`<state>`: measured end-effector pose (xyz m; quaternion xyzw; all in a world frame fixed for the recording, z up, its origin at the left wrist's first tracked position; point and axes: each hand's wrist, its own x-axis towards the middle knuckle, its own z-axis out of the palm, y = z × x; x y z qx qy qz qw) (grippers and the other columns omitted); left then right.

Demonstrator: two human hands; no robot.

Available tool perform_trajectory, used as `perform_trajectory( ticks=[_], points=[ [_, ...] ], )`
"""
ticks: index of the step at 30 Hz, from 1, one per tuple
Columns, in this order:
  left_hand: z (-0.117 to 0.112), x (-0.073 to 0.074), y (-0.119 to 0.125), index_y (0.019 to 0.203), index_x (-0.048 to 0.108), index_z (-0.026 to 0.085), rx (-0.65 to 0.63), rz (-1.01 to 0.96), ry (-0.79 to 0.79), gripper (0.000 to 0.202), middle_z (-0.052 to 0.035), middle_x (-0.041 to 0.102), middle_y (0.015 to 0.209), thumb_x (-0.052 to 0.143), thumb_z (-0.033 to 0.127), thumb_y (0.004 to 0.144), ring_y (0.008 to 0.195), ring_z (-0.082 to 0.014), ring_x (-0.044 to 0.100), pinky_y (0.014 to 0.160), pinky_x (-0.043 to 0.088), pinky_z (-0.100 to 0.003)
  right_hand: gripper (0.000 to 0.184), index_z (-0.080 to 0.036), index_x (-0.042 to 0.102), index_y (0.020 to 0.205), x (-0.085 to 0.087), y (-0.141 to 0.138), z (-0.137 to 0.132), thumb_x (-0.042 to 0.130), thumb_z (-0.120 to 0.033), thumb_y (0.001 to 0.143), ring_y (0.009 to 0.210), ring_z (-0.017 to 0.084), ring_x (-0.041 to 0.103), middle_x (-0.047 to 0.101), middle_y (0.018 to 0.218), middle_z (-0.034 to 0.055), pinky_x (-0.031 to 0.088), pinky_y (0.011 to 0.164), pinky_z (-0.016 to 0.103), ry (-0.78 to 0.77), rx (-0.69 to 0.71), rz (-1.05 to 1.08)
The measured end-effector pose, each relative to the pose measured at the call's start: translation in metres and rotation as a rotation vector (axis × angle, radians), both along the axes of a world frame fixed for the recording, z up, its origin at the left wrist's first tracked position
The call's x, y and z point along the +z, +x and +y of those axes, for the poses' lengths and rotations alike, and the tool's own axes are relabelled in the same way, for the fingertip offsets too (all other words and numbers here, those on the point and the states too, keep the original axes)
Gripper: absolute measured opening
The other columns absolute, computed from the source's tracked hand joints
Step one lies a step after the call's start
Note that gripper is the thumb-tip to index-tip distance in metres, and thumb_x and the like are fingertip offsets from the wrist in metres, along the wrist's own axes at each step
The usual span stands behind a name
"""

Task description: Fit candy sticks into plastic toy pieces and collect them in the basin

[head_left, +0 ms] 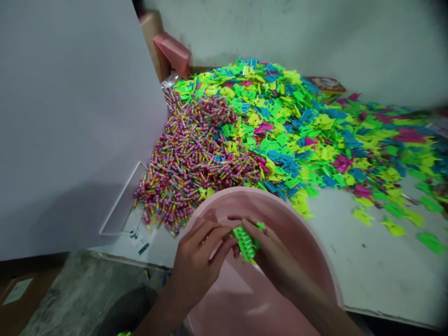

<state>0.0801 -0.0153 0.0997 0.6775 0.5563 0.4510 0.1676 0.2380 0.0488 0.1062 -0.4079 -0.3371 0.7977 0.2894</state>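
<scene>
Above a large pink basin (310, 242), both my hands meet on a bright green ridged plastic piece (245, 243). My left hand (198, 249) pinches its left edge between thumb and fingers. From the other side, my right hand (271, 249) grips it, with some fingers hidden behind the piece. A bit of yellow shows just under the green piece, too small to name. Beyond the basin lies a heap of small pink and multicoloured tube-like pieces (196, 149). Flat plastic pieces (280, 107) in green, yellow, blue and pink are piled beside it.
A white panel (77, 116) stands along the left. Scattered flat pieces spread right across the white table (364, 261). At the back are a pink angular object (173, 52) and a pale wall (297, 37). A paper label (139, 241) lies near the table's front edge.
</scene>
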Motion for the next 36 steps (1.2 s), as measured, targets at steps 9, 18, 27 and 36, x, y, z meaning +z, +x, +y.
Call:
perform_trajectory(
  ticks=[9, 18, 27, 36],
  points=[
    [-0.012, -0.002, 0.002, 0.092, 0.058, 0.02, 0.098, -0.881, -0.363, 0.013, -0.0016, 0.065, 0.087, 0.067, 0.03, 0.093, 0.07, -0.013, 0.065, 0.05, 0.051, -0.02, 0.041, -0.016, 0.062, 0.079, 0.003, 0.006, -0.003, 0.067, -0.056, 0.087, 0.049, 0.014, 0.06, 0.064, 0.063, 0.0018, 0.048, 0.041, 0.022, 0.097, 0.076, -0.106],
    [-0.014, 0.005, 0.003, 0.12, 0.066, 0.026, 0.005, -0.418, -0.361, 0.025, -0.0059, 0.066, 0.107, 0.052, 0.032, 0.101, 0.086, -0.0165, 0.062, 0.069, 0.052, -0.026, 0.031, -0.019, 0.065, 0.074, 0.021, 0.01, -0.006, 0.078, -0.046, 0.081, 0.057, 0.013, 0.056, 0.061, 0.065, -0.0018, 0.05, 0.049, 0.022, 0.246, 0.073, -0.155],
    [-0.02, 0.01, 0.001, 0.116, 0.068, 0.023, 0.038, -0.208, -0.309, 0.022, -0.0035, 0.074, 0.096, 0.054, 0.026, 0.1, 0.08, -0.0151, 0.068, 0.073, 0.056, -0.024, 0.037, -0.02, 0.064, 0.074, 0.024, 0.01, -0.014, 0.071, -0.054, 0.085, 0.062, 0.015, 0.057, 0.058, 0.069, -0.0001, 0.053, 0.055, 0.025, 0.339, 0.053, -0.236],
    [-0.027, -0.011, -0.003, 0.132, 0.056, 0.019, 0.017, 0.263, 0.043, 0.034, -0.0113, 0.075, 0.105, 0.053, 0.013, 0.098, 0.096, -0.0208, 0.073, 0.085, 0.06, -0.029, 0.039, -0.021, 0.059, 0.072, 0.011, 0.0, -0.027, 0.071, -0.055, 0.085, 0.058, 0.014, 0.054, 0.052, 0.065, -0.002, 0.049, 0.048, 0.024, 0.32, -0.055, -0.208]
  ],
)
